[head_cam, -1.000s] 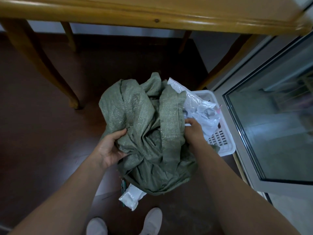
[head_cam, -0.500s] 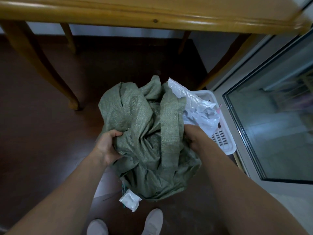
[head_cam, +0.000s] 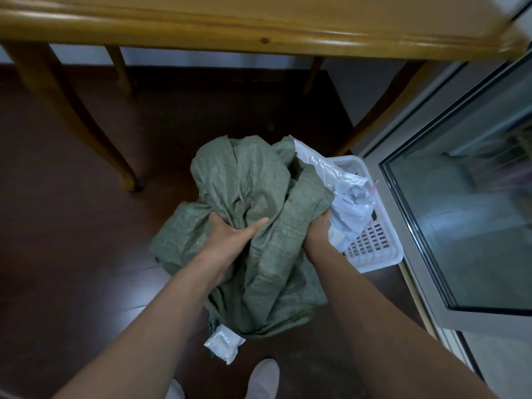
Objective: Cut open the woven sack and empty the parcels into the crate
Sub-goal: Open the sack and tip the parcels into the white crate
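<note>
A crumpled green woven sack (head_cam: pixel 253 197) is held up above the dark floor. My left hand (head_cam: pixel 230 237) grips a fold in its middle. At the sack's right edge my right hand (head_cam: pixel 318 228) clutches the fabric, its fingers hidden in the folds. White plastic parcels (head_cam: pixel 342 191) lie heaped in the white slotted crate (head_cam: pixel 374 249) just right of the sack. One small white parcel (head_cam: pixel 223 344) lies on the floor below the sack's lower end.
A wooden table (head_cam: pixel 259 21) spans the top, with its legs (head_cam: pixel 72 116) at the left and behind the crate. A glass door in a metal frame (head_cam: pixel 460 197) runs along the right. My white shoes (head_cam: pixel 263 378) are at the bottom edge.
My left hand has moved right and up to a new grip in the middle of the sack. The sack is bunched more tightly. My right hand has stayed at the sack's right edge.
</note>
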